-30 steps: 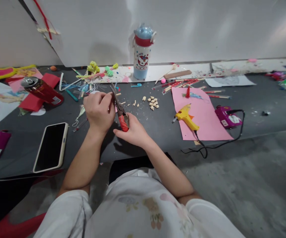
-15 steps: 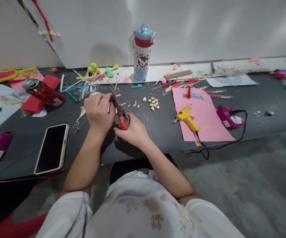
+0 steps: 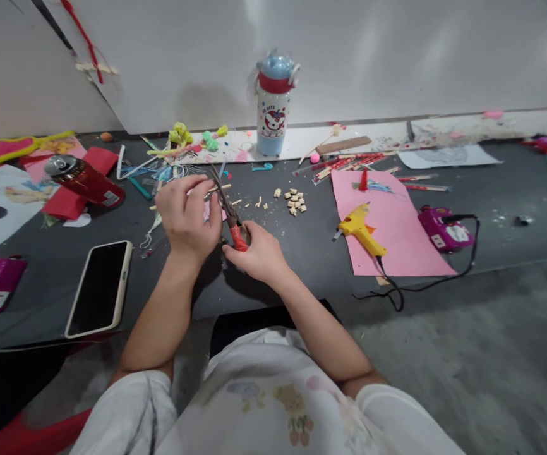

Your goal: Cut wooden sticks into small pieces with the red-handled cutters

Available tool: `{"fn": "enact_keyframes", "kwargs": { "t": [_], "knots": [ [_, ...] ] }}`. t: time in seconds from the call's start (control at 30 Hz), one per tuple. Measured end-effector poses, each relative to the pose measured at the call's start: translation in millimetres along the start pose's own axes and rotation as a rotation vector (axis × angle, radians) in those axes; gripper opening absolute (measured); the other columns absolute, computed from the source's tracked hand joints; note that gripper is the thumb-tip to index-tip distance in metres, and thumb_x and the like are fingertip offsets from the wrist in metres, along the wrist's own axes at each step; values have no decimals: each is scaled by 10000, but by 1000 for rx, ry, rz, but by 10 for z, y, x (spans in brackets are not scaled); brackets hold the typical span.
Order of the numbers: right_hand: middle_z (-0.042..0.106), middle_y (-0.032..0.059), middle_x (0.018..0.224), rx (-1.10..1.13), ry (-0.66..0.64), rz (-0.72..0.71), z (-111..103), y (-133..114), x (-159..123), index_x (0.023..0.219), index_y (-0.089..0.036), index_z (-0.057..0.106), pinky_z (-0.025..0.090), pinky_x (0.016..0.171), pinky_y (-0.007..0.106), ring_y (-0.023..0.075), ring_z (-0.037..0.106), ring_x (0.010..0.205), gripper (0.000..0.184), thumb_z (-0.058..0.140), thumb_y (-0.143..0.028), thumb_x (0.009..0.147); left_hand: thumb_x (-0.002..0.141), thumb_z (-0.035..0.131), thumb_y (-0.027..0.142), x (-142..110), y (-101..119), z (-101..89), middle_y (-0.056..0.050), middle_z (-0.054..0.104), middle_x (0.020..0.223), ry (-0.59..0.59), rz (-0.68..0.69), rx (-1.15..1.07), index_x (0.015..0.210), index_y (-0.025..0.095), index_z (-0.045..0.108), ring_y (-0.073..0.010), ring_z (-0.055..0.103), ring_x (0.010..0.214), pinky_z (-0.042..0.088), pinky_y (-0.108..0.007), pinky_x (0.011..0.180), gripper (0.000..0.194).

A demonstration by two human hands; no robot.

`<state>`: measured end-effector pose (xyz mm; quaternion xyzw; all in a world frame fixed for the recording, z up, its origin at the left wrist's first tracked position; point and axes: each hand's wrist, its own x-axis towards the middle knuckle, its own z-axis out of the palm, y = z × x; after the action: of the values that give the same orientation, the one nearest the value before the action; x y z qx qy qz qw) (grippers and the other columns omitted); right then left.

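My right hand point(image 3: 254, 253) grips the red handles of a pair of cutting pliers point(image 3: 230, 212) over the dark table point(image 3: 302, 243). The plier jaws point up and away from me. My left hand point(image 3: 186, 215) pinches a thin wooden stick point(image 3: 219, 188) and holds it against the jaws. Both hands are close together near the table's front middle. Several small cut wood pieces point(image 3: 293, 199) lie just right of the hands.
A phone point(image 3: 99, 287) lies at front left. A red can point(image 3: 81, 180) lies on its side further left. A yellow glue gun point(image 3: 361, 227) rests on pink paper point(image 3: 387, 227), beside a purple box point(image 3: 444, 229). A blue bottle point(image 3: 273, 104) stands at the back wall.
Both hands stayed together on the pliers and stick. The left hand's fingers shifted slightly along the stick. The camera tilted a little.
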<state>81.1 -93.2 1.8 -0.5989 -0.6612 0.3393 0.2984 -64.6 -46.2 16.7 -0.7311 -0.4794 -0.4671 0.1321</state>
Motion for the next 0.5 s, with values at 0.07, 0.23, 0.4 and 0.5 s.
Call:
{"fn": "enact_keyframes", "kwargs": {
  "t": [0.07, 0.23, 0.4, 0.5],
  "knots": [
    [638, 4, 816, 31, -14, 13, -32, 21, 51, 875, -220, 535, 435, 676, 310, 192, 603, 750, 367, 563, -540, 696, 831, 518, 305, -21, 30, -16, -99, 639, 988, 37, 40, -34, 955, 201, 617, -232, 577, 990, 370, -394, 928, 189],
    [658, 29, 854, 68, 15, 56, -105, 74, 205, 908, -212, 566, 453, 710, 343, 216, 616, 785, 392, 572, -538, 690, 816, 516, 387, -26, 121, -10, -22, 621, 715, -138, -200, -104, 840, 185, 612, -151, 578, 656, 438, -294, 697, 225],
    [676, 41, 891, 109, -3, 59, -108, 136, 285, 957, -215, 589, 471, 724, 359, 245, 634, 828, 402, 596, -514, 688, 767, 560, 535, -63, 160, 159, -88, 654, 1055, -466, -492, -598, 1143, 184, 537, -214, 632, 954, 491, -317, 783, 516],
    [685, 53, 925, 117, -21, 34, -101, 180, 301, 992, -220, 589, 478, 726, 354, 250, 640, 847, 369, 583, -470, 720, 661, 684, 504, -126, 208, 275, -137, 582, 1210, -545, -613, -866, 1198, 186, 470, -261, 571, 1117, 473, -379, 900, 659]
  ]
}}
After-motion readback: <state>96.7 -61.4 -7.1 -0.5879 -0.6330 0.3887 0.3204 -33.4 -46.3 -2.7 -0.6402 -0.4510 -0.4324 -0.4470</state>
